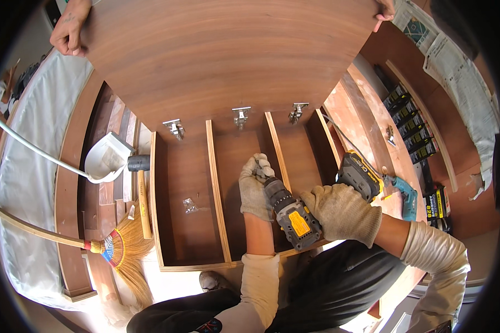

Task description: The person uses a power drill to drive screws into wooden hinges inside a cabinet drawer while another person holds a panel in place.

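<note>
The right hand (341,213), gloved, is wrapped around the handle of a drill (298,221), with the forearm brought in from the lower right and bent at the elbow. The left hand (256,186), also gloved, is raised from the lower edge on a nearly upright forearm; its fingers are curled at the tip of the chuck. Whether a bit or a screw is pinched there cannot be told. The two hands are kept slightly apart, with the chuck between them.

The drill is dark grey with a yellow plate, and a black-and-yellow battery (361,176) is seen beyond the right hand. It is held over the near part of the open cabinet (219,191), across the divider on the right, with its chuck aimed up and to the left.

The cabinet is split into three compartments by two pale-edged dividers. A small clear packet (190,205) is left in the left compartment, with bare floor around it; open room is also found in the far part of the right compartment. The far side is closed off by a brown panel (228,55), which bears three metal hinges (241,117) and is held at its sides by another person's hands (69,33). The left rim is bordered by a mallet (144,205) and, just beyond, a broom (128,261).
</note>
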`<state>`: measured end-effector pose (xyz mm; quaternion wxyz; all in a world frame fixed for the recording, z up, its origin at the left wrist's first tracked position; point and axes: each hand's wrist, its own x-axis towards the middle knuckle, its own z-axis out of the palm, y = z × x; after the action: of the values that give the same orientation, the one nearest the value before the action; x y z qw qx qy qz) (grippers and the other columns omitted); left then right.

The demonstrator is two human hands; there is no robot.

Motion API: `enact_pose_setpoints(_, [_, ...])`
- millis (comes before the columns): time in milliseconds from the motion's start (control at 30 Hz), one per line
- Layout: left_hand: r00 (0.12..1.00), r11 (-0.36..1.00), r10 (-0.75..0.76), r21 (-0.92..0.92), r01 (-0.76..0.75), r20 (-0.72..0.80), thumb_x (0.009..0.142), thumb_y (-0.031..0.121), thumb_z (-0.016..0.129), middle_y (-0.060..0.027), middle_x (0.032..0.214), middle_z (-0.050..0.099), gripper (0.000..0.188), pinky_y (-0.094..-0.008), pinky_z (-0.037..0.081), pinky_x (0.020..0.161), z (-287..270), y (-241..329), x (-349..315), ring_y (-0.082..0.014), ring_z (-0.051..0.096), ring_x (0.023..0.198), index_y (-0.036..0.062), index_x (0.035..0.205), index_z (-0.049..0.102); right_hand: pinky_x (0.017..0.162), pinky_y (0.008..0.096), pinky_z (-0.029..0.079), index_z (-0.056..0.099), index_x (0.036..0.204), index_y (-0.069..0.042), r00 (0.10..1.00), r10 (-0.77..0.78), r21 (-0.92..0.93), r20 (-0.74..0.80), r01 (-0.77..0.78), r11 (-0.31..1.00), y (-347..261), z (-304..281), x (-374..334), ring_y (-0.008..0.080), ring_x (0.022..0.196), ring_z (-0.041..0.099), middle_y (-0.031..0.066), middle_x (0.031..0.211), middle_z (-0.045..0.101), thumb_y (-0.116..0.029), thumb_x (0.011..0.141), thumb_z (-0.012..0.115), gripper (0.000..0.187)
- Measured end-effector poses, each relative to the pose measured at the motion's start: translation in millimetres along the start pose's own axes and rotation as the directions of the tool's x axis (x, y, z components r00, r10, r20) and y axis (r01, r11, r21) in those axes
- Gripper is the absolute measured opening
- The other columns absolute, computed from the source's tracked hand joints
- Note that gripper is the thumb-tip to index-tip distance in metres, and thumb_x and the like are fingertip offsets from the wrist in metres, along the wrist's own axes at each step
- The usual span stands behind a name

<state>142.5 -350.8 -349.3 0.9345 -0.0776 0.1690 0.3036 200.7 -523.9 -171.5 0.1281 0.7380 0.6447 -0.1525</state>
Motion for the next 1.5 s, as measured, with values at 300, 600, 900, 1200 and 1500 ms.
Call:
enact_pose_setpoints(300, [0.998, 0.999, -0.049, 0.012, 0.050, -0.037, 0.106, 0.015, 0.055, -0.0081, 0.092, 0.069, 0.014, -0.0259, 0.062, 0.059, -6.6, -1.4, 4.8, -0.0122, 0.069, 0.072, 0.0025, 0.100, 0.061, 0.074, 0.0441, 0.059, 0.061, 0.110, 0.000, 0.995, -0.025, -0.049, -0.093, 0.020, 0.999, 0.9, 2.6, -7.4, 0.0320, 0.085, 0.074, 0.0183, 0.095, 0.068, -0.030, 0.083, 0.075, 0.043])
enact_pose_setpoints(600, [0.995, 0.979, -0.095, 0.176, 0.098, -0.022, 0.106, 0.018, 0.055, -0.0058, 0.087, 0.066, 0.015, -0.0234, 0.053, 0.055, 5.4, 0.7, 14.9, -0.0095, 0.058, 0.063, 0.0045, 0.101, 0.061, 0.072, 0.0419, 0.060, 0.061, 0.109, 0.001, 0.998, 0.047, -0.071, -0.029, -0.049, 0.996, 1.0, 12.3, -2.4, 0.0319, 0.086, 0.074, 0.0190, 0.096, 0.069, -0.019, 0.086, 0.068, 0.031])
enact_pose_setpoints(900, [0.997, 0.825, 0.002, 0.563, 0.044, -0.081, 0.105, 0.017, 0.057, -0.0106, 0.087, 0.068, 0.014, -0.0302, 0.057, 0.059, -9.1, 10.5, 73.8, -0.0156, 0.063, 0.067, 0.0036, 0.103, 0.061, 0.078, 0.0426, 0.061, 0.064, 0.114, 0.003, 0.992, 0.119, -0.007, 0.045, -0.119, 0.993, 9.6, 35.3, 49.9, 0.0337, 0.094, 0.075, 0.0216, 0.106, 0.070, -0.014, 0.085, 0.071, 0.034])
enact_pose_setpoints(1200, [0.997, 0.856, -0.041, 0.513, 0.066, -0.060, 0.108, 0.017, 0.055, -0.0087, 0.090, 0.069, 0.013, -0.0304, 0.057, 0.065, -53.6, 22.1, 164.0, -0.0167, 0.063, 0.070, 0.0054, 0.105, 0.061, 0.074, 0.0446, 0.060, 0.065, 0.109, 0.003, 0.986, 0.135, -0.005, -0.102, -0.136, 0.991, 54.5, 94.0, 116.9, 0.0348, 0.089, 0.075, 0.0217, 0.099, 0.070, -0.018, 0.084, 0.071, 0.033])
enact_pose_setpoints(1500, [0.978, 0.929, -0.152, 0.359, 0.092, 0.140, 0.101, 0.005, 0.057, -0.0132, 0.100, 0.070, 0.014, -0.0388, 0.064, 0.077, -55.3, 43.0, 206.1, -0.0220, 0.069, 0.082, 0.0005, 0.113, 0.062, 0.076, 0.0426, 0.061, 0.069, 0.110, 0.004, 0.988, 0.132, 0.106, -0.085, -0.123, 0.987, 77.0, 82.5, 176.2, 0.0333, 0.092, 0.075, 0.0187, 0.100, 0.071, -0.014, 0.080, 0.074, 0.035])
